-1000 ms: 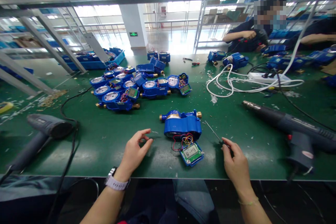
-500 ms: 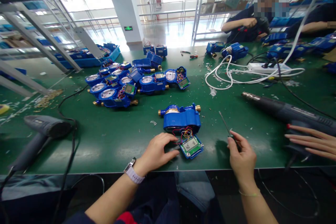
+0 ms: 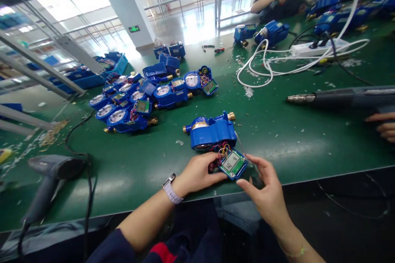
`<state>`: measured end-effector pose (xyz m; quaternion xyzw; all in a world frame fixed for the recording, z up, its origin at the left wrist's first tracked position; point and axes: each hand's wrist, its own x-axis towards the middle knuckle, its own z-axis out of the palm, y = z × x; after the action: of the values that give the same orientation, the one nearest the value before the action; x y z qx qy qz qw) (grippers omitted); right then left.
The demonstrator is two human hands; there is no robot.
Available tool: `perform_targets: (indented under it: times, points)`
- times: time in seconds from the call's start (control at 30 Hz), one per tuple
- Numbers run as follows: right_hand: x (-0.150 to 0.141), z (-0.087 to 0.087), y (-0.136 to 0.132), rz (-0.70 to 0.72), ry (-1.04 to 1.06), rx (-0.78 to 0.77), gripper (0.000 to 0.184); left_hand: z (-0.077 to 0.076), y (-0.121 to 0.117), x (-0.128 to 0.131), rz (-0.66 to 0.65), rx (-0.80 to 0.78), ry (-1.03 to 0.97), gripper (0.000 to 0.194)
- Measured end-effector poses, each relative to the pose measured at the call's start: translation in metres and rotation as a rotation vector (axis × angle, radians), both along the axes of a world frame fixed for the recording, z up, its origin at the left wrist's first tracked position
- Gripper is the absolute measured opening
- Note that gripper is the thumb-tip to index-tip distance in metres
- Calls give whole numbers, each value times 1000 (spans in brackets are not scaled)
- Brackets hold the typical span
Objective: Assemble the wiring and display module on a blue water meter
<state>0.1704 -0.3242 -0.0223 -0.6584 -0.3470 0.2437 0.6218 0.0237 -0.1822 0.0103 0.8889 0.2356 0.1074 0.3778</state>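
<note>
A blue water meter (image 3: 212, 134) with brass ends lies in front of me, its display board (image 3: 233, 163) hanging out on coloured wires. My left hand (image 3: 197, 176) grips the board's left edge between thumb and fingers; some fingertips are hidden behind it. My right hand (image 3: 268, 191) is at the board's right side, with a thin screwdriver (image 3: 256, 177) held in the curled fingers. The screwdriver's shaft points up towards the meter, and its dark handle is partly covered by the hand. Thumb and index finger come close to the board's right edge; I cannot tell whether they touch it.
Several blue meters (image 3: 117, 116) stand grouped at the left. A heat gun (image 3: 46, 176) lies at front left; another person's hand (image 3: 385, 125) is at a second heat gun (image 3: 339, 98) on the right. Behind are a white power strip (image 3: 321, 47) with cable and a co-worker's arm (image 3: 268, 2).
My right hand has moved left with the screwdriver, up to the display board. My left hand has closed on the board's edge. The neighbour's heat gun and hand have shifted. My view has tilted.
</note>
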Motion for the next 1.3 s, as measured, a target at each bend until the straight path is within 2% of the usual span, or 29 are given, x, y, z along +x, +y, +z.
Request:
perform_targets:
  times: [0.1,0.2,0.3,0.37,0.4,0.5,0.57,0.63,0.7,0.87,1.03,1.1,1.17,1.3]
  points:
    - [-6,-5,1,34,-161,-81,81,1,-3,-1,-7,-31,-45,29]
    - [-6,-11,1,45,-327,-70,80,2,-5,-11,2,69,-107,32]
    - [-6,-13,2,18,-272,-65,74,4,-8,-28,99,339,-298,27]
    - [-7,-13,3,-10,-154,-74,73,4,-12,-39,53,447,-410,10]
    - [-8,-12,3,-21,-90,-73,74,3,-14,-42,-7,446,-419,9]
    - [-10,-11,2,9,54,-62,76,-1,-18,-43,-125,324,-234,24]
    - [-11,-11,0,55,98,-62,78,-7,-17,-36,-119,233,-88,55]
    - [-11,-11,-1,89,122,-70,80,-12,-13,-26,-113,112,-32,87]
    - [-12,-11,-1,102,124,-74,82,-15,-8,-15,-127,-60,-71,101]
    - [-12,-10,-2,90,40,-21,81,-16,6,6,-228,-488,-214,96]
    - [-7,-13,-1,123,-29,17,79,-17,14,11,-296,-640,-262,96]
    - [-3,-14,-4,161,-72,36,77,-19,16,11,-328,-660,-294,90]
    - [2,-11,-8,177,-89,43,69,-20,18,10,-336,-595,-300,85]
    - [22,12,-26,66,-115,-20,32,-20,20,8,-320,-403,-261,86]
